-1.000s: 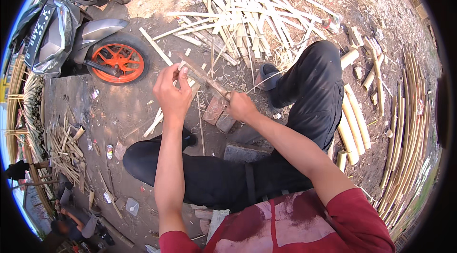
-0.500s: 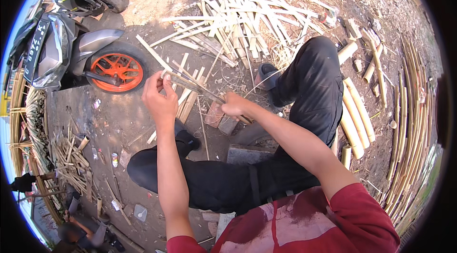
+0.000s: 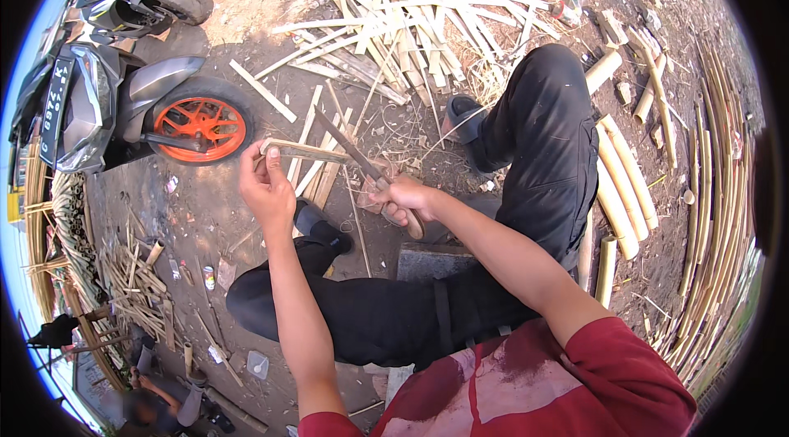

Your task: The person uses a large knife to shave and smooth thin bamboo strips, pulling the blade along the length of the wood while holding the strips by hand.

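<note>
My left hand (image 3: 269,186) is closed on one end of a bamboo strip (image 3: 312,152), pinched between thumb and fingers. The strip extends rightward, and its far end comes up to the knife in front of my right hand; whether the two touch I cannot tell. My right hand (image 3: 404,198) is wrapped round the wooden handle of a long knife (image 3: 349,143), its dark blade slanting up and to the left. The handle's butt shows below my fist. Beneath both hands, several split bamboo slats (image 3: 333,166) lie on the ground.
A large pile of split bamboo (image 3: 411,22) lies ahead. Cut bamboo pieces (image 3: 620,190) and long poles (image 3: 715,215) lie to the right. A motorbike with an orange wheel (image 3: 200,124) stands at the left. Another person (image 3: 156,400) is at the lower left, near bamboo scraps (image 3: 140,289).
The knife has swung away from the strip, its blade now angled up and left with the handle visible below my right fist. My left hand still pinches the strip, slightly lower.
</note>
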Demonstrator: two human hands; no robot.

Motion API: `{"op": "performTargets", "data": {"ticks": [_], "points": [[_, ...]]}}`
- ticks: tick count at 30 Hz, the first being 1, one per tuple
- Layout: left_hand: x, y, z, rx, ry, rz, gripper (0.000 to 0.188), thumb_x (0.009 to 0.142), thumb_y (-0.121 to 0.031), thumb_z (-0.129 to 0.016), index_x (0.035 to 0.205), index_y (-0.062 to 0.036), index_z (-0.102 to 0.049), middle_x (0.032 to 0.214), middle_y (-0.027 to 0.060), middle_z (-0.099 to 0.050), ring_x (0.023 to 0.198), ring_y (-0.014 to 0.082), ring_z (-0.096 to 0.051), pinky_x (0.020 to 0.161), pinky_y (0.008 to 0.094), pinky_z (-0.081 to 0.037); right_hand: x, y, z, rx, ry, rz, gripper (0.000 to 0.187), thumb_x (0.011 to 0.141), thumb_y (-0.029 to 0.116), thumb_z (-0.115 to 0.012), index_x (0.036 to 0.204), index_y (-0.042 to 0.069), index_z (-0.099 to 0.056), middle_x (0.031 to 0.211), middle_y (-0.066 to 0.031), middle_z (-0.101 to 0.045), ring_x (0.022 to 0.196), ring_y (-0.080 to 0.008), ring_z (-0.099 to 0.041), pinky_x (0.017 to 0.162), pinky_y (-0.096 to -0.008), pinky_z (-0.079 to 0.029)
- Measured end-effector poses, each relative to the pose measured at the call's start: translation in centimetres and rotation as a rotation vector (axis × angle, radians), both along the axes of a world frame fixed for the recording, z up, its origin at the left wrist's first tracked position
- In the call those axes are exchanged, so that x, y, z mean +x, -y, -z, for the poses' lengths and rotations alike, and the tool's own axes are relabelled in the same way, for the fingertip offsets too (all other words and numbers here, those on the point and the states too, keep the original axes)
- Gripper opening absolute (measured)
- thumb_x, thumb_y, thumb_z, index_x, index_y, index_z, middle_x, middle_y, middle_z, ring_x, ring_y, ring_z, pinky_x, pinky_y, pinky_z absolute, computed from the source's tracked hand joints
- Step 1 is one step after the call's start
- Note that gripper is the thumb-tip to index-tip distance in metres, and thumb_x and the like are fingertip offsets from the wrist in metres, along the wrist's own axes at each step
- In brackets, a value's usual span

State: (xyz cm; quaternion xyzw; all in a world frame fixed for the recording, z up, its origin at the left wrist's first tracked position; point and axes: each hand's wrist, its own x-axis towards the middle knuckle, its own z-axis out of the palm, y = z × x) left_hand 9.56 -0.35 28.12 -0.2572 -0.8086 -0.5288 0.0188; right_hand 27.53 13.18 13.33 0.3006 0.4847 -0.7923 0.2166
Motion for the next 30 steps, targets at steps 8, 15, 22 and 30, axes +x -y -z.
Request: {"op": "performTargets", "data": {"ticks": [8,15,22,30], "points": [[0.0,-1.0,0.0,-0.022,-0.058,-0.043,0.018,0.101,-0.007,-0.064,0.114,0.004,-0.058,0.099,0.0105,-0.068,0.091,0.0146,-0.069,0.077,0.0283,-0.055,0.5,-0.9,3.1,1.001,-0.084,-0.183,0.027,0.09,0.016,-0.065,0.106,-0.004,-0.056,0.078,-0.0221,-0.069,0.07,-0.0356,-0.072,0.062,-0.0475,-0.056],[0.3,-1.4,-0.1,-0.042,-0.04,-0.04,0.019,0.102,-0.01,-0.063,0.115,0.0031,-0.058,0.1,0.0098,-0.067,0.088,0.0151,-0.068,0.077,0.0286,-0.055,1.2,0.8,3.4,0.821,-0.05,-0.085,0.023,0.092,0.009,-0.058,0.111,-0.004,-0.055,0.082,-0.0186,-0.07,0.063,-0.0296,-0.069,0.053,-0.044,-0.053],[-0.3,-1.0,-0.3,-0.018,-0.01,-0.022,0.02,0.103,-0.009,-0.062,0.117,0.0039,-0.058,0.101,0.0094,-0.067,0.09,0.015,-0.068,0.079,0.0288,-0.055,0.8,-0.8,4.5,0.13,-0.026,-0.159,0.021,0.089,0.008,-0.059,0.108,-0.002,-0.058,0.089,-0.0264,-0.072,0.082,-0.0409,-0.074,0.067,-0.0531,-0.058],[-0.6,-0.7,0.2,0.025,0.075,0.016,0.017,0.101,-0.007,-0.064,0.114,0.0001,-0.055,0.111,0.0128,-0.066,0.094,0.0164,-0.068,0.082,0.0305,-0.055,0.7,0.5,6.8,0.118,0.077,-0.123,0.016,0.086,0.004,-0.055,0.098,-0.003,-0.063,0.081,-0.0214,-0.069,0.06,-0.0237,-0.068,0.051,-0.0416,-0.052]]}}
